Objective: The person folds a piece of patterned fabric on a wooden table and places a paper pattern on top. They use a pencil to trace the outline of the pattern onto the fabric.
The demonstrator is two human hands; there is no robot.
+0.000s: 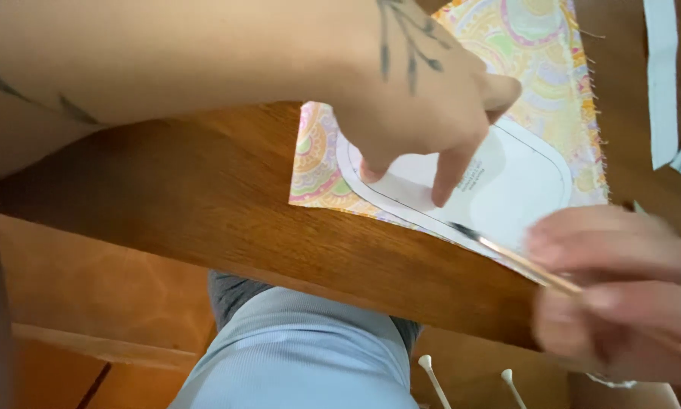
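My left hand (423, 98), with a tattoo on its back, presses fingertips down on a white paper pattern piece (507, 185) with rounded corners. The pattern lies on a colourful paisley fabric (321, 163) spread on the wooden table (227, 204). My right hand (620, 295), blurred at the lower right, is shut on a thin pencil-like tool (518, 260) whose dark tip touches the pattern's outline at its near edge.
White paper strips (662, 76) lie at the table's far right. Below the table edge are my lap in light blue cloth (295, 363), an orange floor and two thin white sticks (431, 375).
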